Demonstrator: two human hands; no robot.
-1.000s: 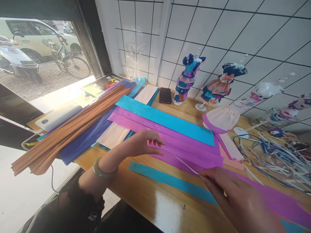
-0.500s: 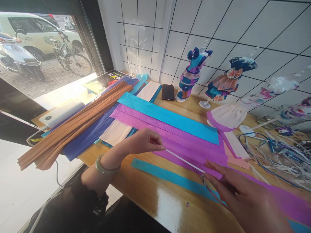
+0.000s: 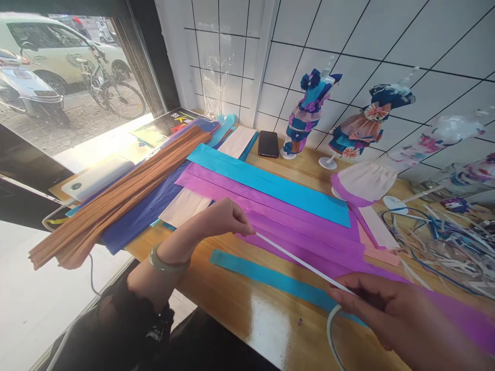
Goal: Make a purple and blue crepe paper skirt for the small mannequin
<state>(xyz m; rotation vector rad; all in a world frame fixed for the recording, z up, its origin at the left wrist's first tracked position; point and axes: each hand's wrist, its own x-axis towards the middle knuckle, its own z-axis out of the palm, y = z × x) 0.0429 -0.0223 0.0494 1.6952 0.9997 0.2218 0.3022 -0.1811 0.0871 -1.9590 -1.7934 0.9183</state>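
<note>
My left hand (image 3: 226,219) pinches one end of a thin white strip (image 3: 297,262), which runs taut and diagonal across the purple crepe paper (image 3: 301,234). My right hand (image 3: 381,309) grips the other end at the lower right, fingers closed, with the loose strip tail curling down below it (image 3: 330,335). Under the strip on the wooden table (image 3: 255,319) lies a narrow teal paper strip (image 3: 266,275). A wide teal sheet (image 3: 270,185) lies beyond the purple one. A green bangle sits on my left wrist.
Brown, dark blue and white crepe sheets (image 3: 124,201) are stacked at left by the window. A black phone (image 3: 268,144) and paper-dressed mannequin dolls (image 3: 309,111) stand along the tiled wall. A tangle of cut strips (image 3: 444,242) lies at right.
My right hand has closed on the strip and pulled it lower right, lifting it taut; the tail now loops below. My left hand stays pinched in nearly the same place.
</note>
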